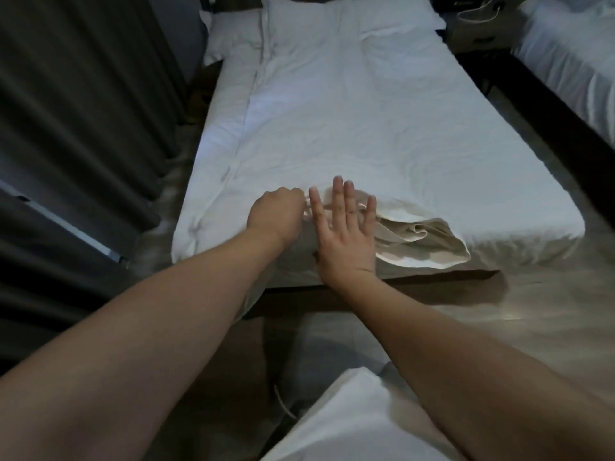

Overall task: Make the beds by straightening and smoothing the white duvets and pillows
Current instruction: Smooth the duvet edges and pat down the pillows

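The rumpled white fabric duvet (349,121) lies along the bed, its near end bunched at the foot, with cream inner filling (422,237) showing on the right. The left hand (276,212) grips that near edge in a fist; the right hand (346,234), flat with fingers spread wide, sits just right of it. Best pull the edge taut with the left while the right palm sweeps the bunch flat rightward

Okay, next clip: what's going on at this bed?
A person stands at the foot of a bed, working on the white duvet. The left hand grips a bunch of its foot edge, while the right hand lies flat beside it. The cover's end gapes, showing the cream filling. The pillows sit at the head.
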